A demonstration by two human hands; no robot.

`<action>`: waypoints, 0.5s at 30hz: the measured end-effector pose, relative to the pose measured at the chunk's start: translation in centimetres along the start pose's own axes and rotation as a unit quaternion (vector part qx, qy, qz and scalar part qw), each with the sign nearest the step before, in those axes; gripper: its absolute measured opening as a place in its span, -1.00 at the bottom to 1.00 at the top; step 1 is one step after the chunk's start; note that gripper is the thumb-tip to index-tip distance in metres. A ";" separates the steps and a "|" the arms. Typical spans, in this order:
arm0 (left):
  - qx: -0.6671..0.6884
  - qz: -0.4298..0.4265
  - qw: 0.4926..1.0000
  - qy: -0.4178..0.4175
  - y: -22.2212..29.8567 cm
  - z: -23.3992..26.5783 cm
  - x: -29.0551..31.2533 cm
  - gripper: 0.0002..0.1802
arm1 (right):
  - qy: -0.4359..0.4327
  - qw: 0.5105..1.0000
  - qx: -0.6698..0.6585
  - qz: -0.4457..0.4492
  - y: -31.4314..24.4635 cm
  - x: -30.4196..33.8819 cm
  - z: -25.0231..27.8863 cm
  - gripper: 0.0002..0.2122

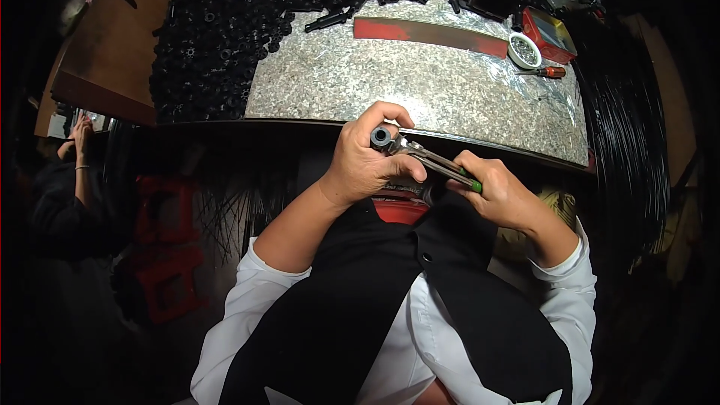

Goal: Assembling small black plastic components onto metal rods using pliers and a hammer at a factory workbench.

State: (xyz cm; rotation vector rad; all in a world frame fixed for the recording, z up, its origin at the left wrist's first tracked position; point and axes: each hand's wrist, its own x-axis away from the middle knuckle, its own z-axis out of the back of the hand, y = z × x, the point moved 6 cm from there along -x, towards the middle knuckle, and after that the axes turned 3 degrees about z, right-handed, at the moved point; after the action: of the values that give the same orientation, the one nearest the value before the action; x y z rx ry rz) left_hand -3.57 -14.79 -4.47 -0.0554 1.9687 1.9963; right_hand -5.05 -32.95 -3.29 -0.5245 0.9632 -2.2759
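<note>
My left hand (pixel 352 161) is closed around a black tube-shaped part (pixel 381 136), whose round end with a hole points up towards me. Most of the part's length is hidden by my fingers. In my right hand (pixel 499 189) are metal pliers with green-tipped handles (pixel 435 160), and my fingers wrap round the grips. The pliers' jaws meet the black part beside my left thumb; whether they clamp it I cannot tell. Both hands are just in front of the table's near edge, above my lap.
A large heap of black parts (pixel 210 45) covers the speckled tabletop's (pixel 322 82) far left. Farther back lie a red-brown strip (pixel 427 36), a white bowl of small metal pieces (pixel 523 51), a red box (pixel 549 34) and a screwdriver (pixel 551 72). Another person's hand (pixel 81 133) shows at left.
</note>
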 end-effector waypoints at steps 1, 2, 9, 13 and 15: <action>-0.017 -0.005 1.000 0.020 -0.3 0.1 0.1 -0.34 | 0.005 1.000 -0.004 -0.003 0.2 -0.1 0.0 -0.85; -0.035 -0.010 0.999 0.041 -0.3 0.3 0.2 -0.32 | 0.005 1.000 -0.004 -0.004 0.3 -0.2 -0.2 -0.85; -0.044 -0.033 0.996 0.071 -0.1 0.0 -0.4 -0.29 | 0.145 0.988 0.030 0.040 1.4 0.5 1.3 -0.86; 0.014 0.015 0.996 0.085 -0.5 0.2 0.2 -0.27 | 0.307 0.941 0.133 0.043 2.7 1.3 6.4 -0.90; 0.013 -0.029 0.999 0.037 0.3 0.0 1.0 -0.10 | 0.342 0.927 0.154 0.016 4.0 1.2 9.8 -0.94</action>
State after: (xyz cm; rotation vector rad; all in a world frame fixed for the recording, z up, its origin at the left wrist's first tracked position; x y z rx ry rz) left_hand -4.61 -14.52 -4.43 -0.1805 2.0133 1.9573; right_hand 1.04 -40.86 0.35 0.4525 0.8707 -2.5563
